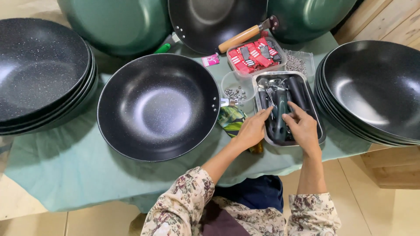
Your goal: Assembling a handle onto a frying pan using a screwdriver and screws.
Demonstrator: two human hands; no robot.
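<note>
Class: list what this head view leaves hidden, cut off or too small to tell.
- Metal tray contents: partly hidden under left hand and right hand.
- Each grip: fingertips buried among the handles.
- Small bowl pieces: too small.
- Right pan stack: cut by frame edge.

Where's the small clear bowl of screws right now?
In the head view, the clear bowl sits right of centre, between the single black wok and the metal tray, just beyond the left hand.

One head-worn camera looks steeply down from close above at the desk (65, 175), the person's own forearms entering from the bottom edge
</note>
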